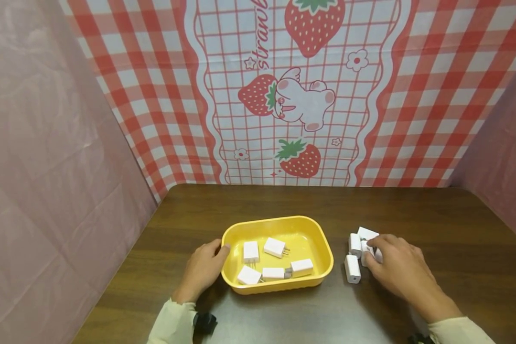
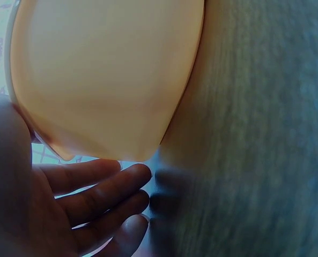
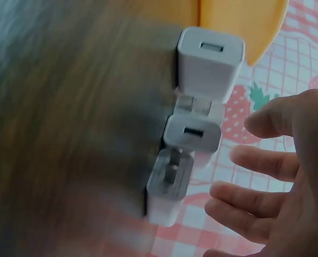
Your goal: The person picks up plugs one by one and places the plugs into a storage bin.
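Note:
My left hand holds the left end of a yellow plastic tray, thumb over the rim and fingers along the outer wall; the left wrist view shows the tray's side above those fingers. Several white USB charger plugs lie inside, one of them a charger near the left end. Right of the tray, my right hand reaches over a small cluster of similar chargers, fingertips close to a charger in the middle. In the right wrist view its fingers are spread beside an upright charger, nothing gripped.
Nearest the front of the cluster is a charger; another charger lies at its back, partly covered by the hand. The dark wooden table meets a red checked strawberry cloth behind. Pink cloth hangs on the left.

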Tool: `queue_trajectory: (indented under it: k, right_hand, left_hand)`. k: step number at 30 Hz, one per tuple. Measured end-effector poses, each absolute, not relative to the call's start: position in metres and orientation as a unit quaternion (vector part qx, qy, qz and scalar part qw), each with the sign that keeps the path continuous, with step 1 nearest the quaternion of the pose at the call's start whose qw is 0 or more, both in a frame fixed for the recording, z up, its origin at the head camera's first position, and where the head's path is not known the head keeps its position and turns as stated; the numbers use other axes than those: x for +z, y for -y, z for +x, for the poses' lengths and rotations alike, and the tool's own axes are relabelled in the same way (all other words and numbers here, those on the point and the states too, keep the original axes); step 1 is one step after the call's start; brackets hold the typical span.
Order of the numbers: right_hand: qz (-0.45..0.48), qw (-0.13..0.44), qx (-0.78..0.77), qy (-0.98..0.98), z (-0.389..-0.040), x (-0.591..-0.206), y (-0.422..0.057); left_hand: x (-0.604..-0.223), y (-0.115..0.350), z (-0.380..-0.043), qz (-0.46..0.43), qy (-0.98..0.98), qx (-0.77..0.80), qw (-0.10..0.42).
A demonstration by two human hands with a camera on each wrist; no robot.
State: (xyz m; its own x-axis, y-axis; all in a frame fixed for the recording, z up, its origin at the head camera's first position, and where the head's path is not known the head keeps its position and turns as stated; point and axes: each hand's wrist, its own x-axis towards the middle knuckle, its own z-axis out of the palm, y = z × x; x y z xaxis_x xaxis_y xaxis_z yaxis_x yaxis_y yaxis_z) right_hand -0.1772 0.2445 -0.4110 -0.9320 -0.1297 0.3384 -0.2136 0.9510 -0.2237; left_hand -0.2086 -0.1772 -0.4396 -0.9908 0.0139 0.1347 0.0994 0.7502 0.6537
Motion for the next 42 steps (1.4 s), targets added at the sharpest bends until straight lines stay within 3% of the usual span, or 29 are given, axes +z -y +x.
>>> queue_trajectory:
  k: [42]
  right_hand:
    - [0.108,0.110,0.109,0.982,-0.178,-0.423,-0.273]
  left_hand:
    - [-0.440,0.177,-0.211,-0.030,0.936,-0.346,0.062]
